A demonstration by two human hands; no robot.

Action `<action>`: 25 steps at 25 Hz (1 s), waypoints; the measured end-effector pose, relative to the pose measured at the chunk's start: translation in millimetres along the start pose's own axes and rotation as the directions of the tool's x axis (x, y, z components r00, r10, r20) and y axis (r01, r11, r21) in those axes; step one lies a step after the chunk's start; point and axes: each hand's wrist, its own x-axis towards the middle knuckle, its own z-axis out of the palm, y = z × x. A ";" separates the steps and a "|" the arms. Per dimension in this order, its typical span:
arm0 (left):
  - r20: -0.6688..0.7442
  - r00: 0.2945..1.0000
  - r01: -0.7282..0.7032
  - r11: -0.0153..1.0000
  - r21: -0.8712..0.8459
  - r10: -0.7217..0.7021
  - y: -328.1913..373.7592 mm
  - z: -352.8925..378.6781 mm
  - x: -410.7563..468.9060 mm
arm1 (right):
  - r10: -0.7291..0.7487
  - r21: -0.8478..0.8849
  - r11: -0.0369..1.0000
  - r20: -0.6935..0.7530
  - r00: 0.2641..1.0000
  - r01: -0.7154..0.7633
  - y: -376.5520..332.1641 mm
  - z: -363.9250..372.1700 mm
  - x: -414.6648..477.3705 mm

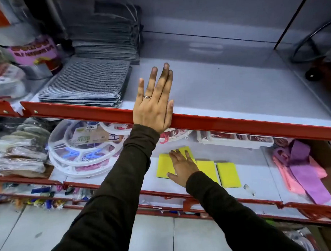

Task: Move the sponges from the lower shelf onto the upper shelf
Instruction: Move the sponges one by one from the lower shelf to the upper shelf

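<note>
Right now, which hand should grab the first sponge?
Right. The right hand already lies flat on the yellow sponges on the lower shelf. The left hand is up on the upper shelf, fingers spread, holding nothing.

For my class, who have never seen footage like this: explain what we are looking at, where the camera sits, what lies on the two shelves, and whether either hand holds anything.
There is one picture, taken by a camera worn on a person's head, looking down at their own arms in dark sleeves. The left hand lies flat and open over the red edge of the upper shelf, holding nothing. The right hand rests flat on the yellow sponges, which lie in a row on the lower shelf; none is lifted yet. A stack of grey cloths sits on the upper shelf, left of the hand. White round racks and pink and purple cloths share the lower shelf.
</note>
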 end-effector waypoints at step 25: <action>-0.010 0.999 0.032 0.994 -0.105 -0.033 1.3 0.3 0.1 | 0.039 0.062 0.998 -0.220 0.975 -0.026 -36.7 -154.4 -107.7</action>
